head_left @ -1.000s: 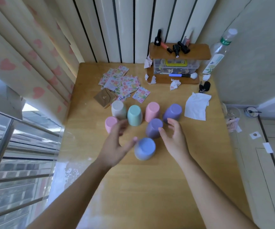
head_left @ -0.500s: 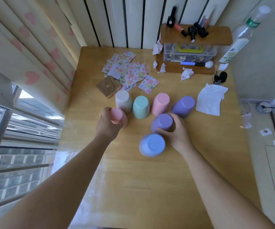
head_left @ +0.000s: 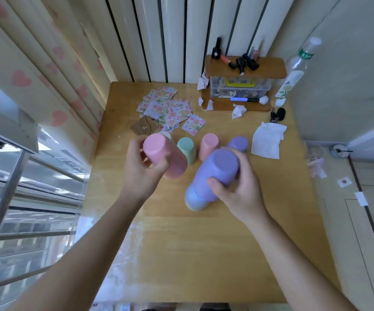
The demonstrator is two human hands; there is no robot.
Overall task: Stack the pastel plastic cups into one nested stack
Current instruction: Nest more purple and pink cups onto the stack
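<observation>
My left hand [head_left: 142, 170] grips a pink cup [head_left: 166, 156], upside down and lifted above the wooden table [head_left: 181, 254]. My right hand [head_left: 237, 187] holds a purple cup [head_left: 217, 173], base up, over a blue cup [head_left: 192, 200] that stands upside down on the table; the purple cup's rim overlaps the blue one. Behind them stand a mint cup [head_left: 187, 149], a light pink cup [head_left: 208, 145] and a second purple cup [head_left: 238, 143], all upside down. A white cup [head_left: 167, 134] peeks out behind the held pink one.
Sticker sheets [head_left: 170, 108] and a brown card [head_left: 143, 127] lie at the back left. A wooden shelf with a clear box [head_left: 240, 88] and nail polish bottles stands at the back right. A white tissue [head_left: 266, 140], keys [head_left: 277, 114] and a plastic bottle [head_left: 298, 68] are on the right.
Both hands have lifted their cups off the table. The left raised the pink cup; the right carried the purple cup toward me, over the blue cup.
</observation>
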